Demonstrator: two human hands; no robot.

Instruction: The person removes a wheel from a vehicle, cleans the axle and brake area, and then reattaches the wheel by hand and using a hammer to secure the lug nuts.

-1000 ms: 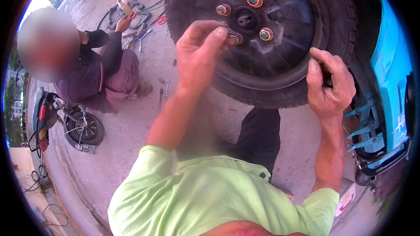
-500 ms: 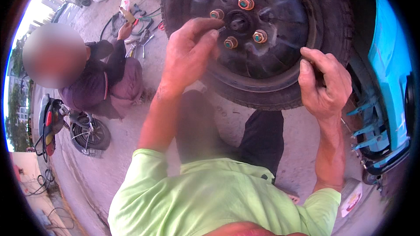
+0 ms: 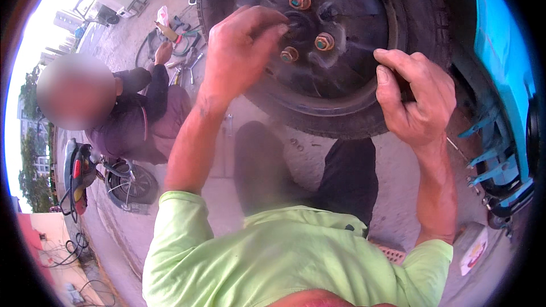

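Note:
A black steel wheel with a treaded tyre stands upright before me, beside a light-blue vehicle panel. Three copper-coloured wheel nuts show around its hub: an upper nut, a right nut and a lower-left nut. My left hand is at the hub's left side, fingers curled, thumb and forefinger nearly together; whatever they hold is hidden. Against the right side of the rim, my right hand is closed, with forefinger and thumb tips close together. I cannot make out anything between them.
To the left a person crouches, one hand near a bottle-like object. Hand tools and hoses lie past them. A small wheel is at lower left. Blue brackets jut out at right, above a box.
The view has shifted, and the wheel appears further left and higher. My left hand now covers the left nut seen earlier. My right hand keeps its bent pose beside the rim.

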